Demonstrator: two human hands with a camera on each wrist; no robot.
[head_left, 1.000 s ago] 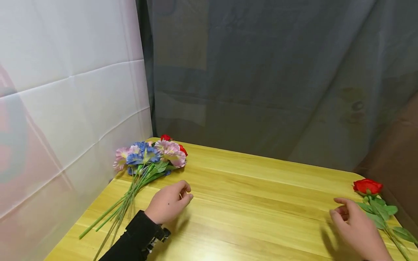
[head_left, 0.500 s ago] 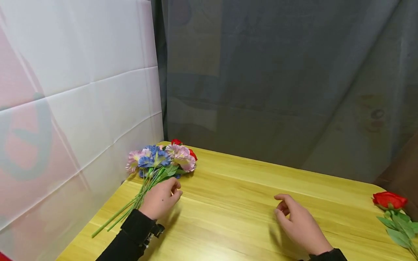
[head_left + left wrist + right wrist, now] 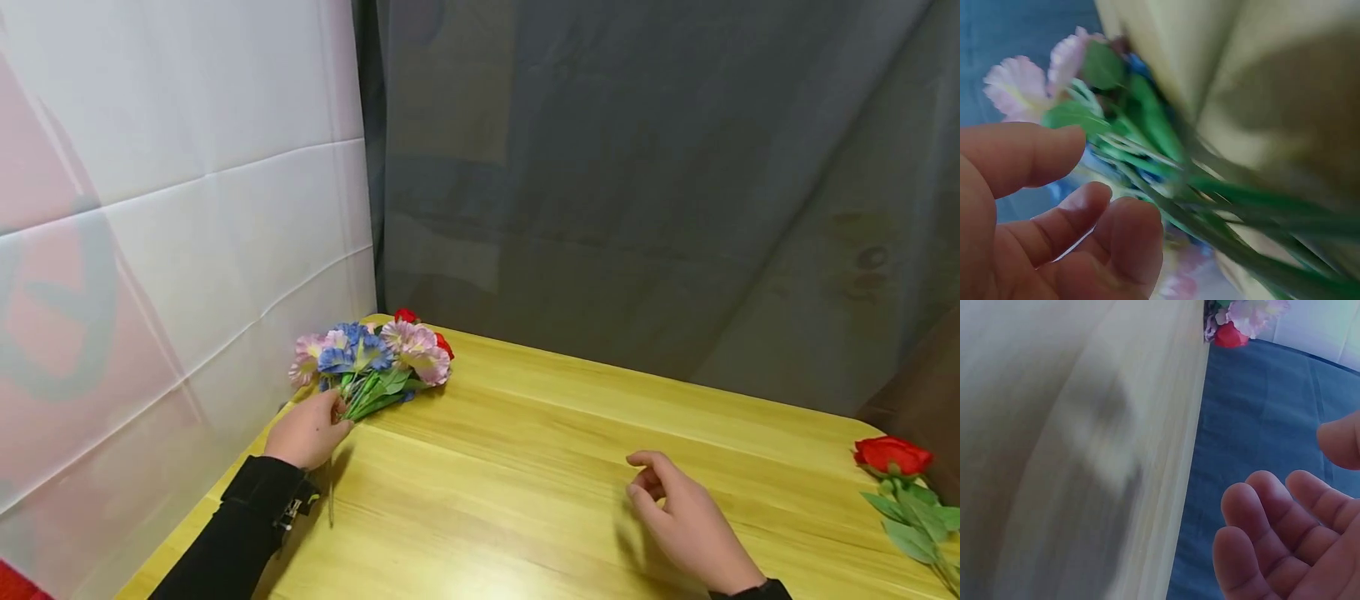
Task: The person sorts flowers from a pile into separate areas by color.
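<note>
A bunch of flowers lies at the table's far left corner in the head view, with ruffled pink blooms (image 3: 427, 364), blue blooms (image 3: 356, 357) and red blooms (image 3: 406, 316). My left hand (image 3: 307, 435) is over its green stems (image 3: 1254, 250), hiding most of them from the head camera. In the left wrist view the thumb and fingers stand apart, fingertips right at the stems. My right hand (image 3: 686, 527) hovers above the table at centre right, fingers loosely bent and holding nothing. A single red rose (image 3: 892, 456) with green leaves lies at the far right.
The yellow wooden table (image 3: 525, 467) has a rounded back edge. A white printed cloth (image 3: 247, 208) hangs along the left side, and a dark grey curtain (image 3: 637, 208) hangs behind. Something brown (image 3: 918, 383) borders the right side.
My left hand has moved left onto the flower stems. My right hand has come away from the red rose toward the middle and then stayed there. The head view has shifted left.
</note>
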